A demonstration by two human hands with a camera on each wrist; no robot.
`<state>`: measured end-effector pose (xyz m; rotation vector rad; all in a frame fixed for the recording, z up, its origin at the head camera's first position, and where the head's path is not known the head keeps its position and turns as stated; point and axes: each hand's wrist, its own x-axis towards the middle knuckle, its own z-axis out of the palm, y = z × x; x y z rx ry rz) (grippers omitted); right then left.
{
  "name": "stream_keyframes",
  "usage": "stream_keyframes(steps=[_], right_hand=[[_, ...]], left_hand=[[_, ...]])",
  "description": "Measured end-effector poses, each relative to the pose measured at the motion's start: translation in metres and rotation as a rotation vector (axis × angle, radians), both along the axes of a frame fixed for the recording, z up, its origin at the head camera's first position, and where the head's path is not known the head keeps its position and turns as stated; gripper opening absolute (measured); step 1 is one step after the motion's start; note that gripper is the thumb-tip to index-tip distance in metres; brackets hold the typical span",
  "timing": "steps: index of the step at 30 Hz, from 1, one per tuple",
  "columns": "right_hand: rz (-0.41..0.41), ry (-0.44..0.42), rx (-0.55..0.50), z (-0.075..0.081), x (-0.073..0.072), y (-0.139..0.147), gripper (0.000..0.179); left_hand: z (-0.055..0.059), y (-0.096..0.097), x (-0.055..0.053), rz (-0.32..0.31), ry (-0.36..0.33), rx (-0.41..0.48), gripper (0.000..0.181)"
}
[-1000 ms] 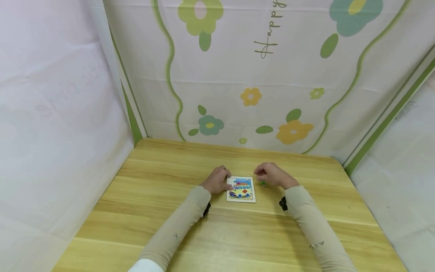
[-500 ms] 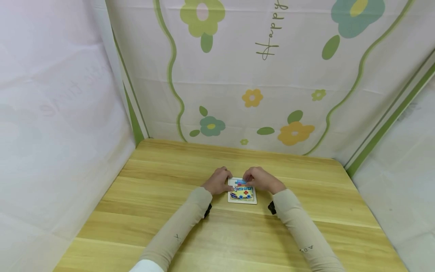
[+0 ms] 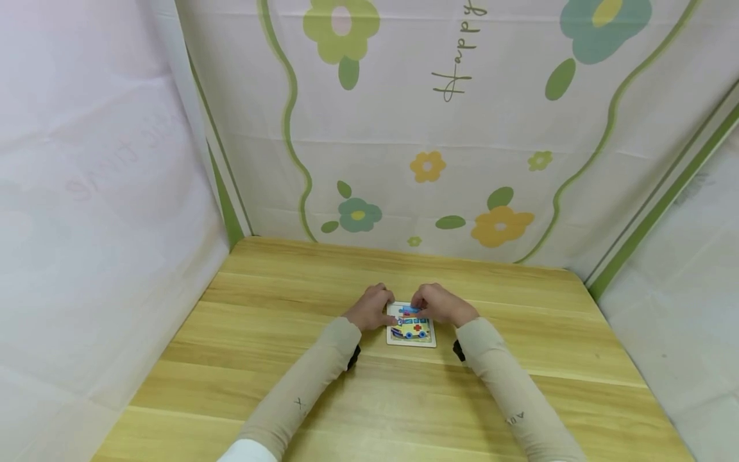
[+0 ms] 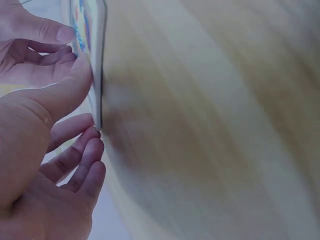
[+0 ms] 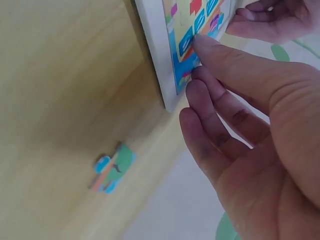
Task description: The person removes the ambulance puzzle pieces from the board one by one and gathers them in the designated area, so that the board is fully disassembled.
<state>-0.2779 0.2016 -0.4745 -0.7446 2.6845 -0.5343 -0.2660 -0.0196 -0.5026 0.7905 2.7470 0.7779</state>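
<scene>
A small jigsaw puzzle board (image 3: 411,344) with a white frame and a yellow ambulance picture lies on the table. My left hand (image 3: 368,308) grips its left side, thumb on the frame and fingers at the far corner. The upper left of the board shows pale, without picture. Over the upper right part my right hand (image 3: 440,304) pinches at a puzzle piece, fingertips right at the picture; the piece is mostly hidden. In the right wrist view, a loose green and blue puzzle piece (image 5: 116,167) lies on the table beside the board.
The wooden table (image 3: 369,404) runs back to a hanging cloth (image 3: 381,115) printed with flowers. Pale cloth (image 3: 104,192) also hangs along the left side, and another on the right.
My right hand has moved left from beside the board onto its upper right part and stays there. My left hand has kept its place on the board's left side.
</scene>
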Motion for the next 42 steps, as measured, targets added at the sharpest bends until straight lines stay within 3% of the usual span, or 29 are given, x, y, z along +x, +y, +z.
stream_keyframes(steps=[4,12,21,31,38,42], right_hand=[[0.007,-0.015,0.029,0.007,0.000,-0.005,0.012],[0.013,-0.015,0.029,0.003,-0.002,-0.002,0.008],[0.021,0.000,-0.021,0.004,0.001,0.001,0.008],[0.015,0.002,-0.048,0.003,0.005,0.002,0.009],[-0.058,-0.022,-0.074,-0.006,0.002,0.008,0.015],[-0.060,-0.036,-0.077,-0.009,0.000,0.008,0.016]], left_hand=[[0.006,0.001,0.001,-0.008,0.024,-0.065,0.041],[0.009,0.008,0.002,-0.043,0.103,-0.174,0.035],[0.006,0.016,-0.002,-0.117,0.043,0.026,0.039],[-0.006,0.017,-0.006,-0.114,0.016,0.083,0.038],[-0.006,0.018,-0.004,-0.106,0.006,0.092,0.042],[-0.004,0.018,-0.002,-0.101,0.001,0.089,0.042]])
